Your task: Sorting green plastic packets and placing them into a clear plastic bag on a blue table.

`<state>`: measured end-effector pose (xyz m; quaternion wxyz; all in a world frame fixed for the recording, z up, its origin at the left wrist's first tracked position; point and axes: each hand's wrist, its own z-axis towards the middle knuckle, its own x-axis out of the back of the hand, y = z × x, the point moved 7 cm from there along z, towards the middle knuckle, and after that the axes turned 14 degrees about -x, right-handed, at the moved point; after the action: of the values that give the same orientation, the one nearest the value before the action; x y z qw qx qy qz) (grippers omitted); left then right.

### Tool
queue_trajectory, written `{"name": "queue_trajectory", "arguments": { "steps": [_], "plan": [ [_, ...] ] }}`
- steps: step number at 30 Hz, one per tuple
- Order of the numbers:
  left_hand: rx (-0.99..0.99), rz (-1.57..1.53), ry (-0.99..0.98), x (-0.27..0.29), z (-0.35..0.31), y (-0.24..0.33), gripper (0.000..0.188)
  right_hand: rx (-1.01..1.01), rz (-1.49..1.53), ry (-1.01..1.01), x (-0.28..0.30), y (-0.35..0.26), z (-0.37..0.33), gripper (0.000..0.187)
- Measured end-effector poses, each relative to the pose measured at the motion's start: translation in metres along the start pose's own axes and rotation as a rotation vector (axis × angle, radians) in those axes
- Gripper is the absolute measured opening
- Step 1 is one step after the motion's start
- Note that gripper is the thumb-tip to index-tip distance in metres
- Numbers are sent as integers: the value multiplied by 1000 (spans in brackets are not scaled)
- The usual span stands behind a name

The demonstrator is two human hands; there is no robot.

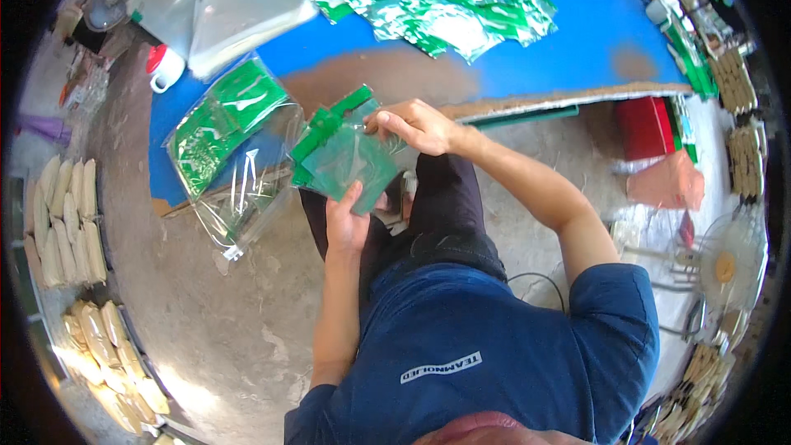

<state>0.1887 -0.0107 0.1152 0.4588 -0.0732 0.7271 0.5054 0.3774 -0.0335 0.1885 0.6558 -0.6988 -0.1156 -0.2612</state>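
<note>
Several flat green-and-clear plastic bags are fanned in a loose stack above my lap, just in front of the table edge. My left hand grips this stack from below, thumb on top. At the stack's upper right corner, my right hand is closed in a pinch on the clear plastic edge of a bag; its fingertips are partly hidden. Left of the stack, a large clear zip bag with green packets in it lies on the table corner, its slider end hanging over the edge.
A blue-topped table with worn brown patches spans the front. On it lie a heap of shiny green bags, a stack of clear plastic sheets and a white mug. A red box and a fan stand at right.
</note>
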Motion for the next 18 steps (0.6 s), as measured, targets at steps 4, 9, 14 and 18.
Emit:
{"name": "queue_trajectory", "arguments": {
  "steps": [4,9,14,18],
  "plan": [
    [95,18,-50,-15,3,-17,39,-125,-508,601,101,28,10,50],
    [174,-31,24,-8,0,-43,52,-81,-879,423,87,69,-21,60],
    [241,-37,23,-17,3,-54,55,204,-331,152,62,9,-36,34],
    [222,24,86,-13,-7,-50,62,-81,-712,303,105,69,18,75]
  ]
}}
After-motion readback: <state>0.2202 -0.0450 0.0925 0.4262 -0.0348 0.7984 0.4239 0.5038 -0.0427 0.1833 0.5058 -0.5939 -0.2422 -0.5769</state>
